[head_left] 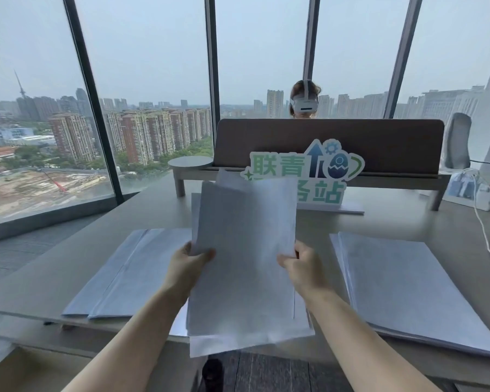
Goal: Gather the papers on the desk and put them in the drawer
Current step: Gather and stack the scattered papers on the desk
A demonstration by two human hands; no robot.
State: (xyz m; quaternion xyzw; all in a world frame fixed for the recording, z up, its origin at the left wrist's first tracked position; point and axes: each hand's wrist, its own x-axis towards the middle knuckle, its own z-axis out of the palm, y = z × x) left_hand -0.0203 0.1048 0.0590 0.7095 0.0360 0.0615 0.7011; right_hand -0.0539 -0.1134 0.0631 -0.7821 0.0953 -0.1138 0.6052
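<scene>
I hold a sheaf of white papers point(245, 250) upright above the middle of the grey desk point(317, 222). My left hand point(188, 265) pinches its left edge and my right hand point(301, 265) pinches its right edge. The sheets are unevenly fanned at the top. A stack of papers point(130, 273) lies flat on the desk to the left. Another thick stack point(413, 290) lies flat to the right. More sheets point(306, 326) lie under the held sheaf at the desk's near edge. An open drawer point(26, 369) shows at the lower left.
A green and white cut-out sign point(303, 171) stands behind the papers. A brown divider panel point(379, 145) on a raised shelf closes the desk's far side, with a person in a white headset behind it. Cables and a power strip point(481, 199) lie at the right. Large windows stand to the left.
</scene>
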